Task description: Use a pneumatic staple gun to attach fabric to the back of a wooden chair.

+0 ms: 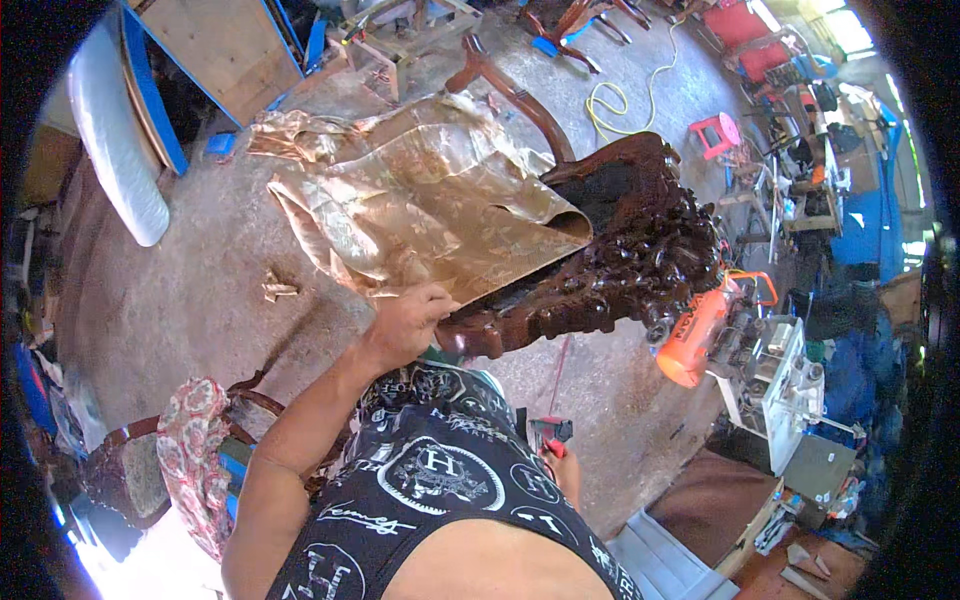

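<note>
Gold floral upholstery fabric (430, 200) lies draped over a dark, glossy carved wooden chair frame (640, 240). Its near edge is pinched by my left hand (408, 320), whose fingers are closed at the frame's near left corner. One fabric corner curls up and leaves part of the dark frame bare. Lower down, beside my body, my right hand (565, 470) grips a black and red staple gun (550, 437), apart from the chair. My shirt hides part of that hand.
An orange air compressor (695, 335) stands right of the chair, beside a white sewing-machine-like unit (770, 390). A yellow hose (610, 105) loops over the concrete floor near a pink stool (715, 135). Patterned cloth (192, 450) hangs over another chair at lower left.
</note>
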The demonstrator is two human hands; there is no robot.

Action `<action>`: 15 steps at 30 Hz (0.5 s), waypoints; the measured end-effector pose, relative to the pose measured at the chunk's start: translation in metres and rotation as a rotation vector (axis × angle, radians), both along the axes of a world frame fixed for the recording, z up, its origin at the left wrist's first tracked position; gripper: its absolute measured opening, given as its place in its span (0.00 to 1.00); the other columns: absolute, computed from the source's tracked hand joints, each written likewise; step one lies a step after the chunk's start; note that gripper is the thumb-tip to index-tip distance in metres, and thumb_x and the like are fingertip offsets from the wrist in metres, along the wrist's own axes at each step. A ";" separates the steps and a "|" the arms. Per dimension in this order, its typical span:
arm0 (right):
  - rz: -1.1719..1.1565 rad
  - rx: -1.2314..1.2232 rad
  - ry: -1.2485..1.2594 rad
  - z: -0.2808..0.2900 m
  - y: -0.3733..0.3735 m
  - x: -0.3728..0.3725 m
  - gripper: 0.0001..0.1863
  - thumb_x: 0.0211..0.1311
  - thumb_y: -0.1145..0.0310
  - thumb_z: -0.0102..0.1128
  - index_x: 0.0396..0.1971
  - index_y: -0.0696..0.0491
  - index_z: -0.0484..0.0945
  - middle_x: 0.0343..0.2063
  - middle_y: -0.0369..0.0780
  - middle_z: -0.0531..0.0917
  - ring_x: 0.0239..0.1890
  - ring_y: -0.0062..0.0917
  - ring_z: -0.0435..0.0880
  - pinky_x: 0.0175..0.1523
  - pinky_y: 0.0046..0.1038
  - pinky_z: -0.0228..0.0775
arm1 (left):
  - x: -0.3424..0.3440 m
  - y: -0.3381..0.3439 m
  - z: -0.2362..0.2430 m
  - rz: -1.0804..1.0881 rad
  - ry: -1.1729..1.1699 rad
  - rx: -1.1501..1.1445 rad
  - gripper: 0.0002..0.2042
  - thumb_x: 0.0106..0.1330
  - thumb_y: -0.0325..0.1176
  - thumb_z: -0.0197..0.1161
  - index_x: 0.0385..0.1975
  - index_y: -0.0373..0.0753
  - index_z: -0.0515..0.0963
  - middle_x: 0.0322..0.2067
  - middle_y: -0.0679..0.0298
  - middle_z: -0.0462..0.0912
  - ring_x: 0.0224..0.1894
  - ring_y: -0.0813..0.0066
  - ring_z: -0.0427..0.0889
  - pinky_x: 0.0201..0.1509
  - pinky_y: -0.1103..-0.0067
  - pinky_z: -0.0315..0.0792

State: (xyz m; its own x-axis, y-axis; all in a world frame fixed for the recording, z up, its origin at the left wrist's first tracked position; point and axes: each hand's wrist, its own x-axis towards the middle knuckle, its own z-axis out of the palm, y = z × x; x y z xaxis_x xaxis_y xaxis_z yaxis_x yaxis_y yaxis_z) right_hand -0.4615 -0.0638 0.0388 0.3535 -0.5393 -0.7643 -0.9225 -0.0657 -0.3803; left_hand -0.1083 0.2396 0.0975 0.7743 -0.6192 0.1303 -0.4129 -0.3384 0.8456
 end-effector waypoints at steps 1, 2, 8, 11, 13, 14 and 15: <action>0.001 0.002 -0.038 0.002 0.003 0.003 0.13 0.52 0.68 0.70 0.38 0.54 0.83 0.19 0.32 0.80 0.17 0.14 0.73 0.23 0.23 0.65 | 0.003 0.001 -0.003 0.001 0.050 -0.003 0.13 0.61 0.26 0.60 0.46 0.38 0.80 0.40 0.52 0.81 0.43 0.56 0.81 0.49 0.69 0.74; 0.002 0.004 -0.073 0.003 0.007 0.002 0.13 0.52 0.67 0.70 0.38 0.54 0.83 0.19 0.32 0.80 0.17 0.14 0.73 0.23 0.23 0.65 | 0.005 0.002 -0.007 0.001 0.103 -0.005 0.13 0.61 0.25 0.60 0.46 0.37 0.80 0.39 0.52 0.81 0.43 0.56 0.81 0.48 0.70 0.74; -0.009 0.009 0.010 0.011 0.038 0.016 0.14 0.51 0.66 0.72 0.36 0.57 0.83 0.24 0.34 0.84 0.26 0.16 0.77 0.33 0.25 0.70 | 0.031 0.000 -0.016 -0.162 0.196 -0.129 0.11 0.61 0.25 0.61 0.44 0.38 0.81 0.34 0.55 0.81 0.39 0.59 0.82 0.44 0.71 0.75; 0.159 -0.094 0.177 0.057 0.075 0.078 0.18 0.51 0.63 0.71 0.39 0.58 0.81 0.27 0.38 0.85 0.28 0.20 0.81 0.35 0.28 0.71 | 0.034 0.002 -0.031 -0.178 0.212 -0.196 0.11 0.61 0.27 0.62 0.43 0.39 0.82 0.32 0.55 0.81 0.37 0.59 0.82 0.43 0.70 0.74; 0.161 -0.148 0.195 0.038 0.078 0.052 0.18 0.51 0.63 0.70 0.39 0.57 0.81 0.28 0.41 0.85 0.30 0.24 0.82 0.36 0.30 0.71 | 0.039 -0.003 -0.026 -0.207 0.264 -0.156 0.10 0.60 0.27 0.63 0.42 0.39 0.82 0.31 0.55 0.81 0.36 0.58 0.81 0.42 0.70 0.74; 0.177 -0.191 0.196 0.025 0.078 0.034 0.18 0.52 0.62 0.68 0.39 0.57 0.81 0.28 0.43 0.85 0.31 0.28 0.83 0.37 0.32 0.71 | 0.043 -0.006 -0.021 -0.224 0.299 -0.103 0.10 0.60 0.28 0.64 0.41 0.39 0.82 0.30 0.55 0.80 0.35 0.58 0.81 0.42 0.70 0.74; 0.187 -0.175 0.149 0.011 0.078 0.027 0.17 0.52 0.60 0.67 0.39 0.56 0.81 0.28 0.46 0.85 0.32 0.35 0.84 0.38 0.35 0.71 | 0.046 -0.003 -0.018 -0.214 0.311 -0.097 0.10 0.60 0.28 0.64 0.41 0.39 0.82 0.30 0.55 0.80 0.35 0.58 0.81 0.42 0.70 0.74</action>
State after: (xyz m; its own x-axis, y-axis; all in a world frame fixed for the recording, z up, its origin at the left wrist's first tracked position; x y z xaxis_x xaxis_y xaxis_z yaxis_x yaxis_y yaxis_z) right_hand -0.4343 0.0142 0.0497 0.3498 -0.6033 -0.7167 -0.9331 -0.2926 -0.2092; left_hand -0.0621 0.2363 0.0797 0.6404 -0.7676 -0.0246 -0.1845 -0.1848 0.9653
